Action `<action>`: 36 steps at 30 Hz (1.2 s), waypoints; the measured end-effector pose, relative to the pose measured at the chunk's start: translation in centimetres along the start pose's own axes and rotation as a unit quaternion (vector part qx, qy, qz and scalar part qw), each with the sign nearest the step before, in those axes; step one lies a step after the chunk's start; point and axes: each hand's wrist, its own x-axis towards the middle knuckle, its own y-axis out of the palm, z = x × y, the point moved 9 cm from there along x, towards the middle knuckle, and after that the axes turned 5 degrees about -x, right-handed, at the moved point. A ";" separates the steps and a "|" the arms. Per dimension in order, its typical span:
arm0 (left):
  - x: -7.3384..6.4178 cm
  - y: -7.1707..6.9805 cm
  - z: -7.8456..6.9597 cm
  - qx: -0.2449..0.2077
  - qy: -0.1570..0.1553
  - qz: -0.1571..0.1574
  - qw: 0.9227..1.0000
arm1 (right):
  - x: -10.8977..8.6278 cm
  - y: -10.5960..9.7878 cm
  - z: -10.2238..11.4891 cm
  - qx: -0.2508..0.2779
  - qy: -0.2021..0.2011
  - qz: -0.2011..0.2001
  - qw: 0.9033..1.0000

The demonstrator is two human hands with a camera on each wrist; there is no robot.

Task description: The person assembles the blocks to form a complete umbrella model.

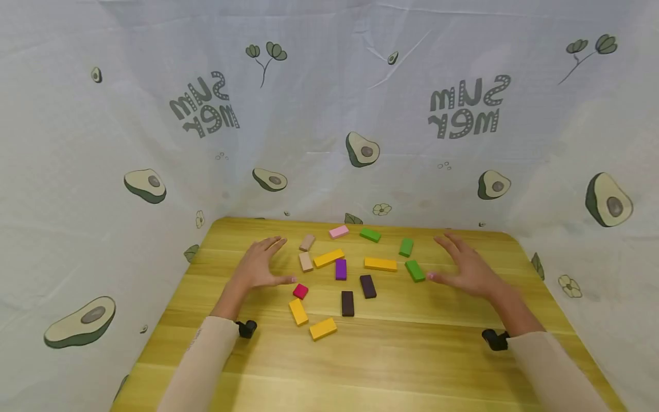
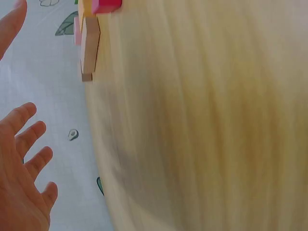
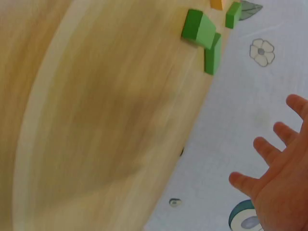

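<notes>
My left hand (image 1: pixel 259 266) hovers over the table's left side, fingers spread and nothing held. Its thumb is nearest the small red block (image 1: pixel 301 292); two tan blocks (image 1: pixel 306 262) lie to its right. Over the right side my right hand (image 1: pixel 469 271) also has its fingers apart and holds nothing. Its thumb points at a green block (image 1: pixel 415 271), one of three green pieces. Between the hands lie a purple block (image 1: pixel 341 269), two dark blocks (image 1: pixel 347 303), a pink block (image 1: pixel 338 232) and several yellow blocks (image 1: pixel 380 264). Both wrist views show empty, spread fingers.
The blocks lie scattered on a wood-grain table (image 1: pixel 412 355). A white cloth (image 1: pixel 319 114) printed with avocados and flowers hangs behind it and along both sides. Dark wrist cameras, left (image 1: pixel 247 329) and right (image 1: pixel 495 340), sit beside the light sleeves (image 1: pixel 203 360).
</notes>
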 end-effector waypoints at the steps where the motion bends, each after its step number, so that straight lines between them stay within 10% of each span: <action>1: -0.2 0.2 -0.3 -0.003 0.005 -0.002 1.000 | -0.1 0.3 0.3 0.006 -0.002 0.001 1.000; 36: -1.4 8.3 -10.6 -0.108 0.029 0.070 0.991 | 2.3 9.7 10.9 0.112 -0.065 0.010 0.992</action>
